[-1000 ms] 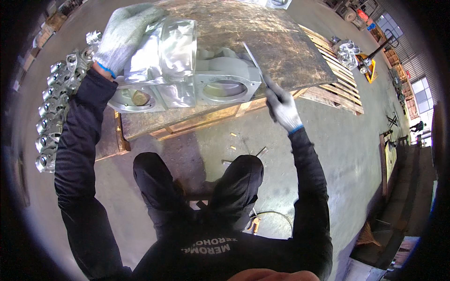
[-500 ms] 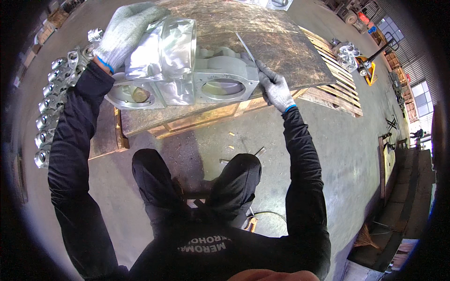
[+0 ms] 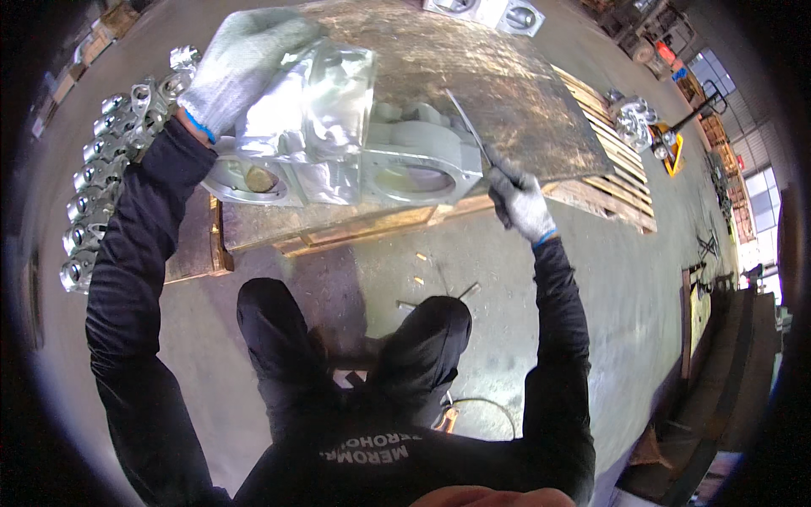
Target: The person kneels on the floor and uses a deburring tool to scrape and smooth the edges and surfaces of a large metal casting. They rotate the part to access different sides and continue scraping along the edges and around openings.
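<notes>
A large silver metal casting (image 3: 308, 127) with round openings rests at the near edge of a dark wooden board. My gloved left hand (image 3: 249, 68) grips its raised upper part at the left; the fingertips are partly hidden behind the metal. In my gloved right hand (image 3: 522, 203), closed round its near end, is a thin metal file (image 3: 465, 118). It slants forward and left past the casting's right end; I cannot tell whether it touches the metal. A brownish lump (image 3: 259, 178) shows inside the left opening.
The board (image 3: 515, 101) lies over a wooden pallet. Many similar castings (image 3: 89, 203) stand in rows on the floor at left. Another casting (image 3: 519, 17) sits on the board's far side. To the right are a slatted pallet (image 3: 621, 190) and a yellow pallet jack (image 3: 673, 152).
My right hand has drawn back toward me and slightly right with the file. My left hand keeps its hold on the casting. The whole view has shifted a little.
</notes>
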### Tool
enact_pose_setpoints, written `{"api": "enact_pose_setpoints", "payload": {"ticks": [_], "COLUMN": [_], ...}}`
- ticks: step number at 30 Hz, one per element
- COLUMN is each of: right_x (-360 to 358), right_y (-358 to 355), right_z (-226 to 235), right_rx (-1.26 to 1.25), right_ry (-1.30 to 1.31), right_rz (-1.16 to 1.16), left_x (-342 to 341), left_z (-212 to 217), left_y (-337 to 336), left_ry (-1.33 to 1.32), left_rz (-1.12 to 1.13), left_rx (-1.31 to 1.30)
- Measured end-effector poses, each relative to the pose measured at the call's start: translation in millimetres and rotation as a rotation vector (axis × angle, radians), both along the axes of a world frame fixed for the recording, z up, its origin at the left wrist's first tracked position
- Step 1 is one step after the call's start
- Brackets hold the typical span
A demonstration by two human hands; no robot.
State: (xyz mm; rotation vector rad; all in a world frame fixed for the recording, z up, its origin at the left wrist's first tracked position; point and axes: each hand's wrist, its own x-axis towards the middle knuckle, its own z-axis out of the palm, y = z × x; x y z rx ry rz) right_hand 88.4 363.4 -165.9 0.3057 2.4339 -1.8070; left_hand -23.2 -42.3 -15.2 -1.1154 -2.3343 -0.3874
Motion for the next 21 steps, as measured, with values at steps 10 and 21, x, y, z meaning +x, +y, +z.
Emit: {"api": "enact_pose_setpoints", "payload": {"ticks": [10, 21], "right_x": [-18, -46], "right_y": [12, 21], "right_z": [-69, -77], "right_rx": [0.317, 0.267], "right_ry": [0.473, 0.435], "right_rz": [-0.055, -0.024], "left_x": [-2, 9], "left_z": [-1, -9], "left_y": [0, 23], "left_ry": [0.260, -0.686], "left_rz": [-0.050, -0.056], "left_rx": [-0.176, 0.649]}}
